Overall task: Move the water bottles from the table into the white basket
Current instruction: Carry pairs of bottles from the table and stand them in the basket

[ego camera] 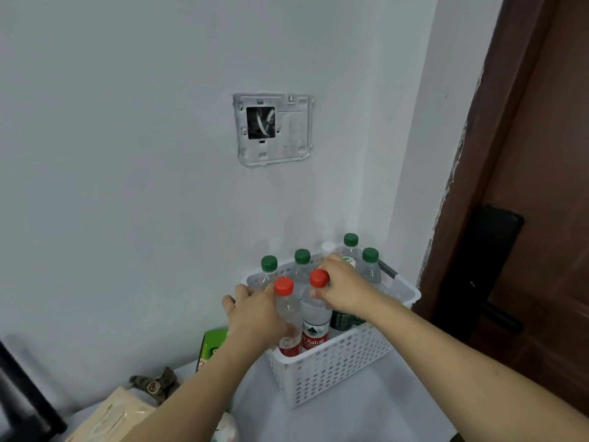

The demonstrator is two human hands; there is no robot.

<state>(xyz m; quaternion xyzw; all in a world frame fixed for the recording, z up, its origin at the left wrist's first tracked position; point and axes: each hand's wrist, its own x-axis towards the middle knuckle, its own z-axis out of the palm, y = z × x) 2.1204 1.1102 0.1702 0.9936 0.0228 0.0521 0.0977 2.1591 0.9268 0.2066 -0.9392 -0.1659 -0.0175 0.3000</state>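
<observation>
A white perforated basket (pixel 334 368) stands on the table against the wall. Several clear water bottles stand upright inside it, some with green caps (pixel 302 256) at the back. Two red-capped bottles stand at its near-left corner. My left hand (pixel 255 314) grips the left red-capped bottle (pixel 287 309) around its body. My right hand (pixel 344 288) is closed around the neck of the right red-capped bottle (pixel 315 317), just under its cap. Both bottles' bases are inside the basket.
A green box (pixel 214 344) stands left of the basket. A tissue pack (pixel 114 413) and a small camouflage pouch (pixel 156 384) lie at the lower left. A brown door (pixel 526 218) with a black lock is at the right. The wall is close behind.
</observation>
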